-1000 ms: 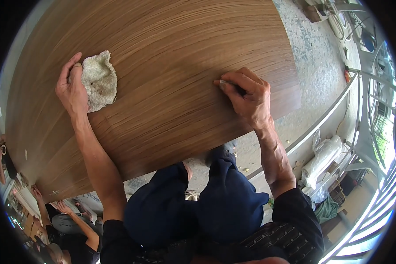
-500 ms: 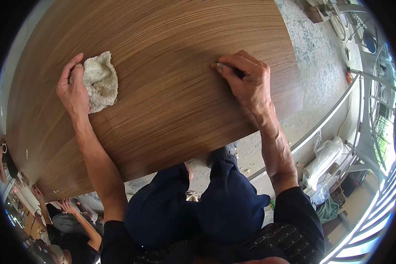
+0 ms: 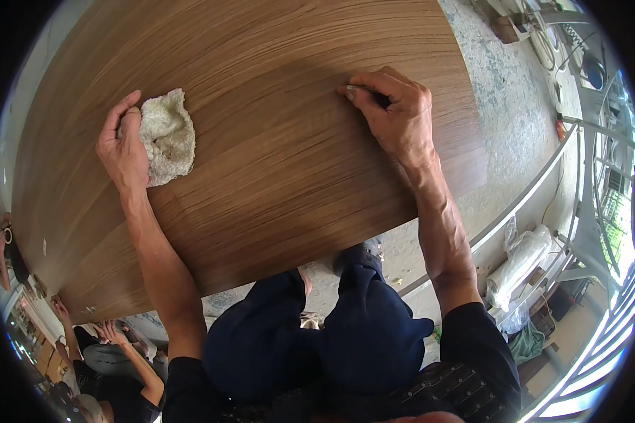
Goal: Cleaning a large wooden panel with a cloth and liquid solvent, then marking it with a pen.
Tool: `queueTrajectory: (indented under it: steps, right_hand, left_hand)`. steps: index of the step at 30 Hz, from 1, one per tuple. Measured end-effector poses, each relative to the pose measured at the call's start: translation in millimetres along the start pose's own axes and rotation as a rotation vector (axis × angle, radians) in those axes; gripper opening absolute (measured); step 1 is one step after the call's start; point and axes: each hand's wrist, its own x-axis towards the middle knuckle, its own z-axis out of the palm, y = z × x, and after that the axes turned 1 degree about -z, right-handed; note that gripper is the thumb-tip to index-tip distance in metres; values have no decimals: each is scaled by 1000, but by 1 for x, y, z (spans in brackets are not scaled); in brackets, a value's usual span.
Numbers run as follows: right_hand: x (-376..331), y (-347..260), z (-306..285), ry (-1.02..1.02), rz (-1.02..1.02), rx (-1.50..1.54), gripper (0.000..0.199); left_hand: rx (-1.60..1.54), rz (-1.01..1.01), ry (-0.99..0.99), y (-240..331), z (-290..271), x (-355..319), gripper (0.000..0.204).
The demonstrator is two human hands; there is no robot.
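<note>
A large brown wood-grain panel [image 3: 261,106] fills the upper part of the view. My left hand [image 3: 123,151] rests on its left side and holds a crumpled off-white rag [image 3: 166,137] against the surface. My right hand [image 3: 395,113] lies on the panel's right part, fingers pinched on a small thin tool [image 3: 360,90] whose tip touches the wood. Most of the tool is hidden under the fingers. My knees in dark blue trousers [image 3: 331,331] show below the panel's near edge.
A speckled concrete floor [image 3: 515,120] lies to the right of the panel. A metal railing [image 3: 529,201] runs past it, with rolled plastic bundles [image 3: 518,264] beyond. Other people sit at the lower left [image 3: 113,352].
My right hand with the small tool has slid farther up the panel, away from me. My left hand and the rag have stayed in place.
</note>
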Motion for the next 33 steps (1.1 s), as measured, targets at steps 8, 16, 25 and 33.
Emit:
queueTrajectory:
  steps: [8, 16, 25, 33]
  right_hand:
    - [20, 1, 5, 11, 10, -34, 10]
    - [45, 8, 11, 24, -4, -49, 13]
    - [70, 15, 18, 84, -52, -94, 14]
    - [48, 11, 11, 61, -103, -72, 15]
  left_hand:
    - [19, 27, -15, -5, -3, 1, 23]
    - [-9, 48, -14, -6, -2, 2, 23]
    - [68, 19, -15, 0, 0, 0, 23]
    - [57, 49, -15, -6, -2, 1, 24]
